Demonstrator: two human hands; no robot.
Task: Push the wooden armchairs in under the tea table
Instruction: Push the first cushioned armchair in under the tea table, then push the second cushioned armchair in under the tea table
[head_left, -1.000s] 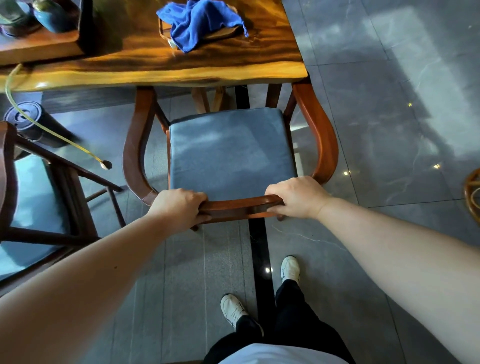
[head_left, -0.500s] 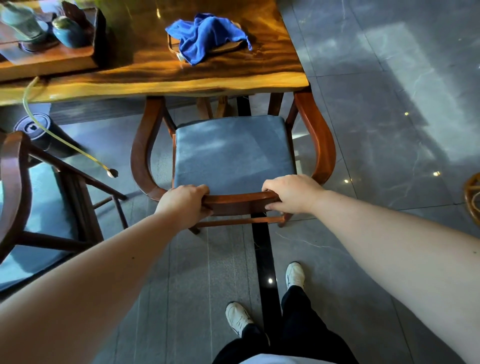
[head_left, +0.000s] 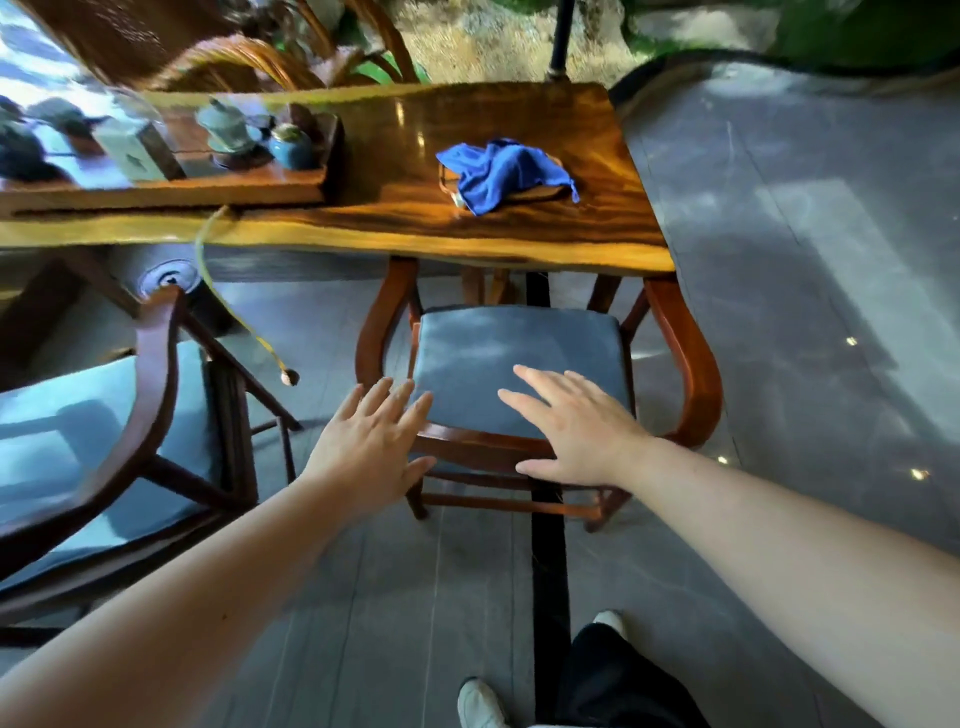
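Note:
A wooden armchair with a grey-blue seat cushion stands with its front under the edge of the wooden tea table. My left hand hovers open with spread fingers by the left end of the chair's curved back rail. My right hand is open too, flat over the rail and the cushion's rear. A second wooden armchair with a blue cushion stands at the left, out from the table.
A blue cloth lies on the table over a small tray. A tea tray with cups and jars sits at the table's left. A yellow hose hangs off the table edge near a dark bin. Grey tiled floor lies to the right.
Both hands have let go of the chair's back rail and opened with fingers spread. The view has tilted up, showing more of the table and its far side.

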